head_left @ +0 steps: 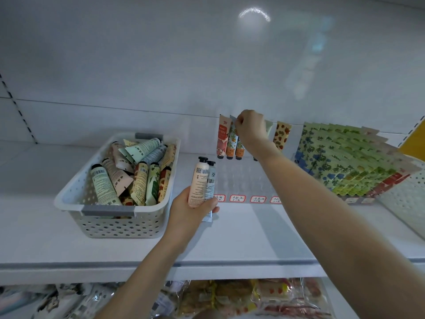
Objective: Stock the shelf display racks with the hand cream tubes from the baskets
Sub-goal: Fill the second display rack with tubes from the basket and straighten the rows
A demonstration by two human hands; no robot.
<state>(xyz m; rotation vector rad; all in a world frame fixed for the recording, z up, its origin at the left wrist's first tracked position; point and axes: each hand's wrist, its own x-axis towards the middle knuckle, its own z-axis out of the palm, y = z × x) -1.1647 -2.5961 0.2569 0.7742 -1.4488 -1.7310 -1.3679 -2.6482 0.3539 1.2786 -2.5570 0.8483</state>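
A white perforated basket (76, 199) on the shelf's left holds several hand cream tubes (138, 171). My left hand (190, 210) grips two tubes upright, a peach one (199, 183) and a pale grey one (211, 180), caps up, just right of the basket. My right hand (250, 127) reaches to the back of a clear display rack (243, 178) and pinches the top of an orange-patterned tube (232, 139) standing there cap down. A red tube (222, 137) stands to its left and a strawberry-print tube (281, 134) to the right of my hand.
A second rack (349, 157) at the right is packed with green, blue and red tubes. Handwritten price labels (236, 198) line the clear rack's front. Another white basket (407, 203) sits at the far right. Packaged goods (230, 298) fill the shelf below.
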